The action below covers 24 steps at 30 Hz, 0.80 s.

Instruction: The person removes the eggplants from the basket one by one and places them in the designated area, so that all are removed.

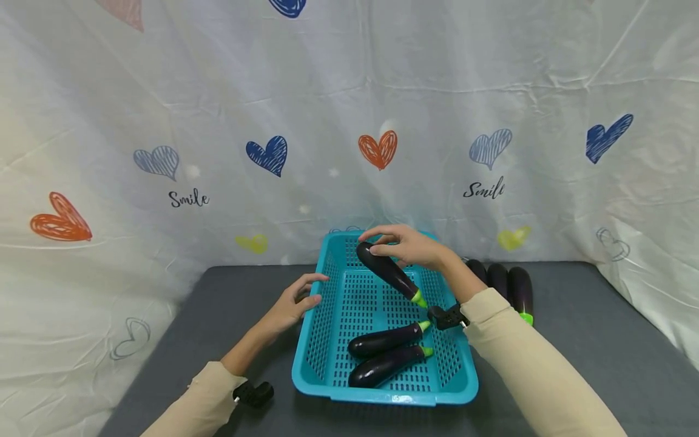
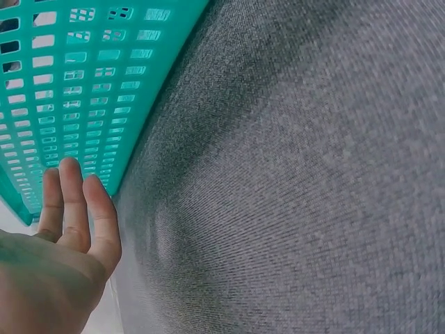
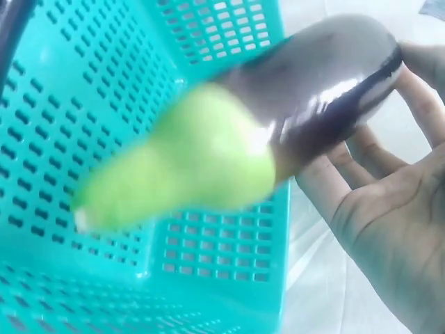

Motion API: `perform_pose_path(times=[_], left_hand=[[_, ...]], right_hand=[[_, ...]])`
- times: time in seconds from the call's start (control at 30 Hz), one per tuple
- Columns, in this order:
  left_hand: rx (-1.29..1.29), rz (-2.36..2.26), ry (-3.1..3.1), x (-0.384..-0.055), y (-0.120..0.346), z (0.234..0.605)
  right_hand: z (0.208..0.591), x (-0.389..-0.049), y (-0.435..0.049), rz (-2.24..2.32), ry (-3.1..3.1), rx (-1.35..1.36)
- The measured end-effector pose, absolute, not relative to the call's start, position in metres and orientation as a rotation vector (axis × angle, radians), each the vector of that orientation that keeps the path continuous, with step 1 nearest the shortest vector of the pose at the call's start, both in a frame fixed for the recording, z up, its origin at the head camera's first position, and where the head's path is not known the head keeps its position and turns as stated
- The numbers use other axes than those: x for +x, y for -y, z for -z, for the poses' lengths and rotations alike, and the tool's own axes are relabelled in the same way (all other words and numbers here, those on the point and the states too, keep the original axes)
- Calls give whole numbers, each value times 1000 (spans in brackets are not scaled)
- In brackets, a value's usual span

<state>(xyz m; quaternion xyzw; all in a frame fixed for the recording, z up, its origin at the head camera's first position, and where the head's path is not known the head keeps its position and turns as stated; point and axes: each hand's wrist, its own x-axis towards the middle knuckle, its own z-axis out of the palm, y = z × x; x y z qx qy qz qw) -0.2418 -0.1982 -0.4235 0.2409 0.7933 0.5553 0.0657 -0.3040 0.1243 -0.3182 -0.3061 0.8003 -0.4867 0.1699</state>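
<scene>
My right hand [image 1: 406, 246] grips a dark purple eggplant [image 1: 386, 268] by its rounded end, over the far part of a turquoise plastic basket [image 1: 306, 358]. The green stem [image 3: 188, 153] of this eggplant points toward the camera in the right wrist view. Two more eggplants [image 1: 384, 340] lie side by side on the basket floor at its near end, stems to the right. At the basket's left rim is my left hand [image 1: 295, 300], its thumb and fingertips right at the edge. In the left wrist view, the fingers [image 2: 71, 202] extend along the slotted basket wall [image 2: 90, 90].
Three eggplants [image 1: 498, 282] lie in a row on the grey cloth-covered table [image 1: 573, 358], right of the basket and partly behind my right arm. Behind the table hangs a white curtain [image 1: 327, 103] printed with hearts. Black wrist devices [image 1: 253, 394] sit at both cuffs.
</scene>
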Motion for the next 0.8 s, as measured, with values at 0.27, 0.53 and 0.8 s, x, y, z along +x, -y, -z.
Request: perform_pose_path(times=[0.27, 0.53, 0.8], left_hand=[[739, -1688, -2378, -243, 199, 424], [754, -1688, -2363, -242, 200, 425], [755, -1715, -2334, -243, 200, 425]], right_hand=[[319, -303, -134, 1460, -2201, -811], [315, -302, -145, 1587, -2131, -618], [311, -300, -156, 1596, -2218, -547]])
